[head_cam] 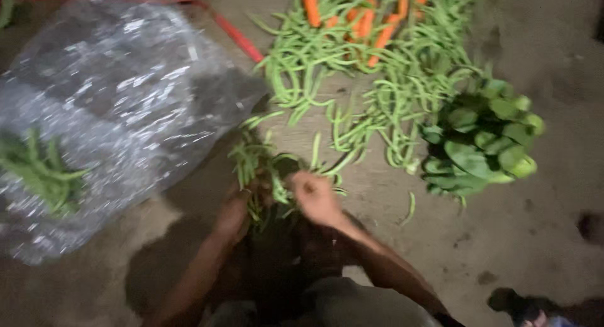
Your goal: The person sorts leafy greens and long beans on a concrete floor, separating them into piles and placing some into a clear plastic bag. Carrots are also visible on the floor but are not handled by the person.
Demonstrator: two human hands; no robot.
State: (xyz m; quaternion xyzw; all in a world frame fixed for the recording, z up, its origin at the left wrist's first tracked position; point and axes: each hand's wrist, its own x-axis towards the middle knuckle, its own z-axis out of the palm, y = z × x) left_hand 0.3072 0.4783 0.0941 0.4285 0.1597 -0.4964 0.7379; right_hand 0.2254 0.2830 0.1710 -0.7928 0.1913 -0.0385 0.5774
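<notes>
Beans (258, 166) lie bunched between your two hands on the floor (535, 239), long axis pointing away from you, left hand (234, 215) curled under them, right hand (316, 198) fingers pressed closed around the stems.

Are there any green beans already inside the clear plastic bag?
Yes, a small bunch of green beans shows through the clear plastic bag at its left side.

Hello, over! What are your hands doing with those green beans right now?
Left hand and right hand both shut on a bunch of long green beans. Clear plastic bag lies left. Nothing blocking.
</notes>
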